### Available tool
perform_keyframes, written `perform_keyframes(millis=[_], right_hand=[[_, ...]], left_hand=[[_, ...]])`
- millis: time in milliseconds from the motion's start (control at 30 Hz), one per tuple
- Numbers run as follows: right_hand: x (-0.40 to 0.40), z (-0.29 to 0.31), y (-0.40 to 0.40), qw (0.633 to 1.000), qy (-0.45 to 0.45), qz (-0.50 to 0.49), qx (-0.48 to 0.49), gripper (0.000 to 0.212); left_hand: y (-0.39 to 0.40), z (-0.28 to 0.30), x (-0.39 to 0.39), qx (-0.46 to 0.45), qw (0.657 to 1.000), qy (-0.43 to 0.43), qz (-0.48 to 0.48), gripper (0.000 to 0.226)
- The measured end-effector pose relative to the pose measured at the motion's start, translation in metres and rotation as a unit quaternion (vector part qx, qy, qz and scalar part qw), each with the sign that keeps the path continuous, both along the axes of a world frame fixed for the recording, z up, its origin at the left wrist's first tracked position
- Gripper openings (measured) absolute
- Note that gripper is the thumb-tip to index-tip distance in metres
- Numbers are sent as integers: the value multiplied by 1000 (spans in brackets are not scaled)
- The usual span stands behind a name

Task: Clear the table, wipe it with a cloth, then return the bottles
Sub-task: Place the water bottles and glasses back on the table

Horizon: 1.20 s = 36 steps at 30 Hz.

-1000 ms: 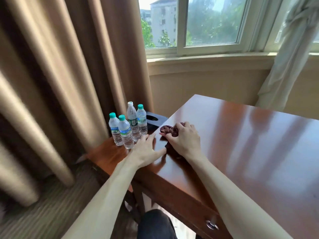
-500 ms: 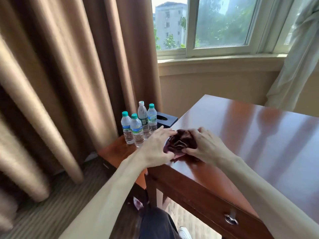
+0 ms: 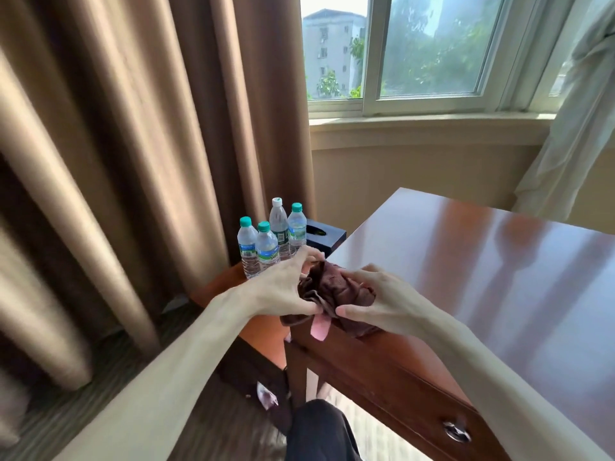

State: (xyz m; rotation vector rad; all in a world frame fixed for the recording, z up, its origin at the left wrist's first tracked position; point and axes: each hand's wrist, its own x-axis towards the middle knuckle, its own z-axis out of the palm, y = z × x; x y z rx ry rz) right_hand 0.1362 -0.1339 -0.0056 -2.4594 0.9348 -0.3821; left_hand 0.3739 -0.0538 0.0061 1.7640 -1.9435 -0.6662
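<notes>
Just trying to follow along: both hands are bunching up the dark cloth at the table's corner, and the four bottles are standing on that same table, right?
Not quite. The head view shows the four bottles standing on the lower side table beside it; both hands do hold the cloth.

Bunched maroon cloth (image 3: 336, 289) (pink tag hanging) at glossy table (image 3: 499, 277) corner; four upright bottles (image 3: 271, 242) beside

The bottles (image 3: 267, 246) carry blue and green labels (image 3: 268, 256), but the print on them is too small and blurred to read.
</notes>
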Motion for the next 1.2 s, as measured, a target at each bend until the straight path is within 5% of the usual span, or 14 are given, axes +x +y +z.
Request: perform_keyframes(millis=[67, 167, 300, 567, 767, 867, 1000, 1100, 1200], right_hand=[[11, 1, 8, 1000, 9, 6, -11, 71], [25, -4, 12, 998, 6, -55, -26, 68], [49, -4, 7, 990, 23, -126, -58, 45], [169, -8, 9, 983, 72, -122, -118, 29], [278, -79, -13, 974, 176, -143, -2, 48], [302, -145, -20, 968, 189, -154, 56, 41], [311, -201, -28, 969, 206, -137, 27, 38], [324, -203, -44, 966, 215, -143, 11, 47], [337, -188, -59, 953, 218, -168, 123, 55]], left_hand=[[3, 6, -3, -30, 998, -57, -20, 100], [3, 7, -10, -58, 990, -127, -23, 80], [3, 1, -2, -99, 987, -123, 13, 57], [-2, -29, 93, -109, 986, -96, 82, 56], [-34, -107, 171, -35, 985, -136, 101, 57], [-50, -162, 201, 12, 979, -187, 77, 65], [-50, -224, 233, 47, 980, -170, 87, 76], [-60, -234, 250, 34, 981, -173, 74, 82], [-79, -211, 259, 99, 972, -209, 31, 83]])
